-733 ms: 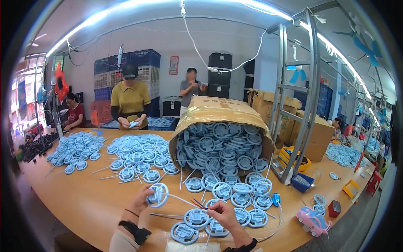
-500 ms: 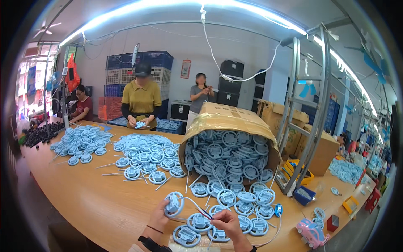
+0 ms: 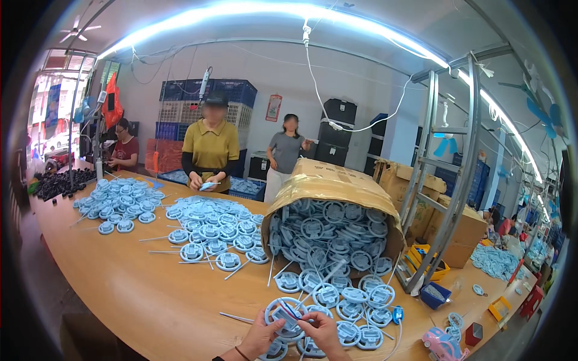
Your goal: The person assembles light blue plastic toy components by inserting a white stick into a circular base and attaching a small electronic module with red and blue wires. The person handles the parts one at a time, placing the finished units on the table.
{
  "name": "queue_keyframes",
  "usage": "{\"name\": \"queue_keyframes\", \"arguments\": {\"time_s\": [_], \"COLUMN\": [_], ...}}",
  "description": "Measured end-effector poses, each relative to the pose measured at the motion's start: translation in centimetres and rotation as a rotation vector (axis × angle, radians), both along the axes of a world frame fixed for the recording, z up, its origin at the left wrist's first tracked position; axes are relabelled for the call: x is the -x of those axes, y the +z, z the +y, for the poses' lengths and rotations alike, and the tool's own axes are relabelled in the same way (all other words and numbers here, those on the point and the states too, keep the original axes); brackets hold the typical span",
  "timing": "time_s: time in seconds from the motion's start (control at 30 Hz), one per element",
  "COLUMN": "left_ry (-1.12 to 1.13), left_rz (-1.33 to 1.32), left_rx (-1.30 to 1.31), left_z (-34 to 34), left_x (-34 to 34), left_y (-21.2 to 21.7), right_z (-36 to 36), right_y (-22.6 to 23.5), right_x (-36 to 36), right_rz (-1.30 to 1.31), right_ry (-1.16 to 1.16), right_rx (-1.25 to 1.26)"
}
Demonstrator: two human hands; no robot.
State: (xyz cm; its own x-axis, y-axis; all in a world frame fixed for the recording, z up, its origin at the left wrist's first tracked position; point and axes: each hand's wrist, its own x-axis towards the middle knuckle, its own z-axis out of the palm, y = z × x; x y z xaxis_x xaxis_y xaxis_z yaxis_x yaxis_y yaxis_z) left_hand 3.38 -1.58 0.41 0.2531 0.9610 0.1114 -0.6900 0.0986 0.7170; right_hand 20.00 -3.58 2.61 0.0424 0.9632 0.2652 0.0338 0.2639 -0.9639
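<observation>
Before the open mouth of the box [image 3: 337,180], the ring [image 3: 280,314] lies between the hands, the left hand [image 3: 261,337] gripping its near-left side, the right hand [image 3: 321,332] pinching the wires [image 3: 289,310] slanting across it, both equally near.

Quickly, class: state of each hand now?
Left hand: closed, holding a light-blue ring-shaped part.
Right hand: closed, holding the part's thin wires.
</observation>
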Motion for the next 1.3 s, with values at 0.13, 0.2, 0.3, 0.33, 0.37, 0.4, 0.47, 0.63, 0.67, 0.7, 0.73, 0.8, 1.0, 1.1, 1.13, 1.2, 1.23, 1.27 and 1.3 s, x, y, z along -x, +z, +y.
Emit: {"name": "queue_keyframes", "arguments": {"time_s": [0.13,0.2,0.3,0.33,0.37,0.4,0.47,0.63,0.67,0.7,0.73,0.8,1.0,1.1,1.13,1.2,1.23,1.27,1.3], "left_ry": [-0.152,-0.208,-0.288,-0.28,-0.27,-0.268,-0.288,-0.164,-0.138,-0.113,-0.099,-0.094,-0.118,-0.108,-0.101,-0.118,-0.125,-0.13,-0.134], "left_rz": [0.079,0.187,0.261,0.309,0.369,0.405,0.497,0.425,0.411,0.4,0.368,0.348,0.317,0.314,0.323,0.316,0.313,0.315,0.315], "left_rx": [-0.026,-0.018,-0.065,-0.088,-0.089,-0.102,-0.144,-0.041,-0.035,-0.029,-0.02,-0.024,-0.013,-0.007,-0.009,0.001,0.007,0.012,0.015], "left_z": [2.0,2.6,2.1,2.7,2.9,2.7,2.9,3.0,3.1,3.2,3.2,3.4,3.3,3.4,3.4,3.4,3.4,3.4,3.5], "left_x": [2.0,2.8,3.0,3.2,3.5,3.5,3.6,4.0,4.2,4.3,4.3,4.4,4.2,4.2,4.2,4.2,4.2,4.2,4.2], "left_y": [0.3,-0.3,1.5,0.6,-0.6,-0.5,-0.2,0.2,0.4,0.6,0.7,0.3,0.7,0.6,0.5,0.5,0.5,0.4,0.3], "right_z": [0.4,0.6,0.1,0.3,0.8,1.3,1.6,0.3,0.2,0.2,0.0,0.1,0.5,0.5,0.4,0.4,0.4,0.5,0.5], "right_y": [1.1,0.9,1.9,2.2,2.2,1.6,0.6,1.7,1.8,1.9,2.0,1.8,2.2,2.3,2.3,2.4,2.5,2.5,2.5], "right_x": [-0.9,-1.4,-1.8,-1.6,-1.3,-1.1,-1.3,-1.2,-1.3,-1.5,-1.6,-1.9,-2.7,-3.1,-3.2,-3.1,-3.0,-2.9,-3.0], "right_rz": [0.051,0.039,-0.103,-0.171,-0.175,-0.178,-0.154,-0.084,-0.126,-0.171,-0.217,-0.232,-0.214,-0.228,-0.231,-0.242,-0.249,-0.256,-0.237], "right_ry": [0.051,0.055,-0.052,-0.07,-0.065,-0.067,-0.061,0.012,0.017,0.037,0.056,0.086,0.142,0.143,0.14,0.142,0.148,0.154,0.163], "right_rx": [-0.01,-0.004,-0.01,-0.037,-0.04,-0.024,-0.008,-0.029,-0.093,-0.033,0.027,0.098,0.142,0.161,0.162,0.164,0.165,0.166,0.172]}}
